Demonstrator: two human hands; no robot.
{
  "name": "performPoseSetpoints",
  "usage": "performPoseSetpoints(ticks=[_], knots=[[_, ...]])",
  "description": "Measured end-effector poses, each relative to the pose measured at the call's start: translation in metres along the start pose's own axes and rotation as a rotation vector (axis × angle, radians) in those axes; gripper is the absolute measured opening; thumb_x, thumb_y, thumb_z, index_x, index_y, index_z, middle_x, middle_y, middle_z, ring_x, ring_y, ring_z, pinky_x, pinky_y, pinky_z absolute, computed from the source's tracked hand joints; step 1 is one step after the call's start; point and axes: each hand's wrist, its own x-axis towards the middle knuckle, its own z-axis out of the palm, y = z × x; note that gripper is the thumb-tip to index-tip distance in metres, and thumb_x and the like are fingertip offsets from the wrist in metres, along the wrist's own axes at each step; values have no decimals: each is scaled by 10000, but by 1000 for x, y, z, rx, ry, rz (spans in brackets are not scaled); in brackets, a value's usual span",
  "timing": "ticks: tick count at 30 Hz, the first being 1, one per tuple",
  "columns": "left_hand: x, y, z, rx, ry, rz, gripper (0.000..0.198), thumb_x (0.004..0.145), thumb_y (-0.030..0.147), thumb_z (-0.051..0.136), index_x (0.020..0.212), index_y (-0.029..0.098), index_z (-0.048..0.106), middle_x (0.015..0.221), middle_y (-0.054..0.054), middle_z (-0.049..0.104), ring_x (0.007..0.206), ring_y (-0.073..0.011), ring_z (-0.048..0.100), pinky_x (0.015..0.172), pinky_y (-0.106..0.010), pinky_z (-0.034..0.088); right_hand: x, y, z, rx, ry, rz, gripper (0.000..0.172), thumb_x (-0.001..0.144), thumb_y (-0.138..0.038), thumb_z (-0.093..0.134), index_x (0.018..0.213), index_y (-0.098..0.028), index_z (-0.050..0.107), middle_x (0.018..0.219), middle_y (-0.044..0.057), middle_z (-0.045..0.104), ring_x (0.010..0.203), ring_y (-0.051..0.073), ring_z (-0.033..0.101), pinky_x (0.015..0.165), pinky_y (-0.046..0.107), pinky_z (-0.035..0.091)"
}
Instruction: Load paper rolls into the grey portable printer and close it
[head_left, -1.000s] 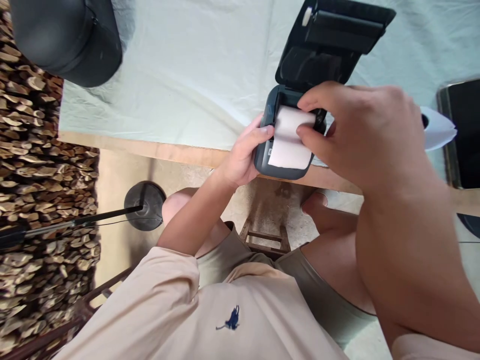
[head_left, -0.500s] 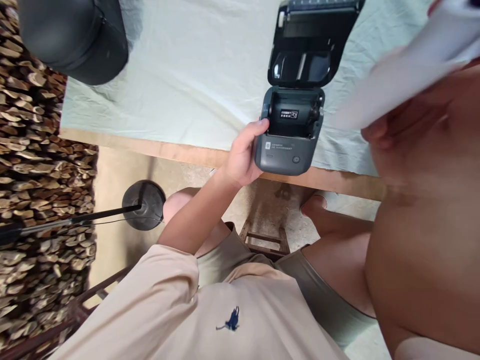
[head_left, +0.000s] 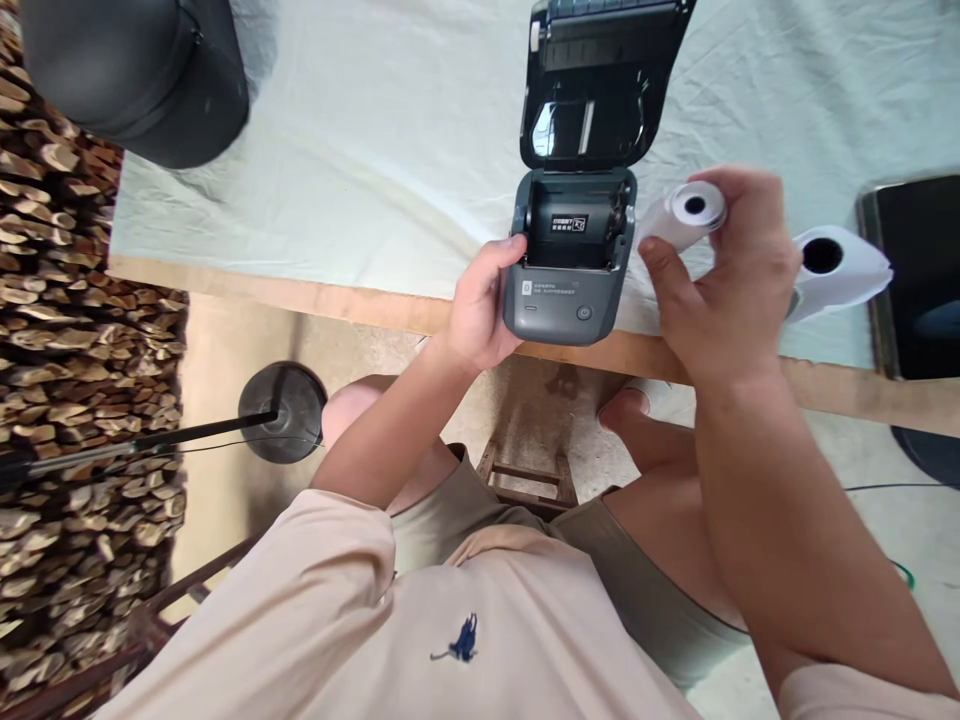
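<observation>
A small dark grey label printer (head_left: 568, 300) sits at the table's near edge with its lid (head_left: 592, 80) swung up and its paper bay bare. My left hand (head_left: 480, 305) grips the printer's left side, thumb on its top rim. My right hand (head_left: 724, 275) is just right of the printer, fingers closed round a white paper roll (head_left: 686, 212) whose hollow core faces me. A second white paper roll (head_left: 832, 268) lies on the cloth beyond that hand.
A pale green cloth (head_left: 375, 150) covers the wooden table. A large black rounded object (head_left: 135, 70) stands at the far left corner. A dark screen device (head_left: 919, 270) lies at the right edge. A black stand base (head_left: 281, 410) and stacked firewood (head_left: 75, 350) are on the left.
My right hand lifted the paper roll out of the printer, swung it up close to the camera, then lowered it beside the printer's right side. The left hand kept its hold.
</observation>
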Motion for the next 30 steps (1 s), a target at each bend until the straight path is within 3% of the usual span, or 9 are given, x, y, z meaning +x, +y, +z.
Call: performPoseSetpoints(ticks=[3,6,10,14,16,20,24,27,30], knots=[[0,-1,-2,11,-9,-4,399,868,512,441,1013,203,647,1030,-49,724,1292,-264,598,991,-370,584,-4,6,3,-205,8,-37,404,758,-298,660,1150,-271,568,1020,45,641,952,239,615,939,500,491],[-1,-1,-1,3,-10,-1,408,874,498,432,1041,197,651,1018,-48,726,1253,-260,624,972,-367,592,-12,6,-5,-176,25,-158,556,736,-300,659,1276,-294,528,1102,52,639,997,249,638,932,500,513],[-2,1,1,-4,-9,21,391,882,453,427,1006,170,667,962,-46,737,1147,-257,679,830,-338,625,-23,14,-37,-338,444,-545,471,768,-451,584,1226,-338,573,1081,55,575,1075,247,590,966,522,465],[-4,2,4,-12,-3,21,406,919,422,386,1010,150,673,939,-47,734,1125,-253,689,776,-312,618,-18,44,-61,-770,351,-146,708,610,-589,723,1199,-213,608,1200,146,608,1151,374,581,932,634,452],[-5,3,5,-18,6,25,381,913,413,416,1012,152,674,951,-36,732,1129,-244,687,815,-310,613,-15,56,-64,-800,301,-59,614,598,-514,759,1095,-167,667,1105,148,665,1064,359,631,868,575,506],[-5,3,7,-25,4,36,361,914,395,435,1025,149,675,985,-46,730,1140,-243,677,896,-343,600,-11,66,-64,-532,305,-148,521,689,-398,738,1164,-196,670,1074,85,699,994,268,675,877,475,523],[-5,2,9,-26,23,45,405,933,398,370,1015,146,675,961,-65,730,1200,-268,652,952,-397,590,-4,77,-69,221,307,-43,586,684,-485,775,1204,-261,623,1134,36,663,1007,228,673,794,417,518],[-4,2,11,-13,33,52,419,916,428,390,995,144,688,918,-66,734,1248,-283,627,1000,-406,574,7,80,-76,555,142,190,400,756,-495,687,1068,-246,672,1194,43,645,1161,283,628,746,424,523],[-4,3,12,4,39,55,369,859,431,493,987,160,706,928,-55,747,1235,-283,635,1016,-374,566,17,62,-82,653,-93,304,436,827,-348,475,1243,-318,599,1417,5,523,1224,265,598,679,375,518]])
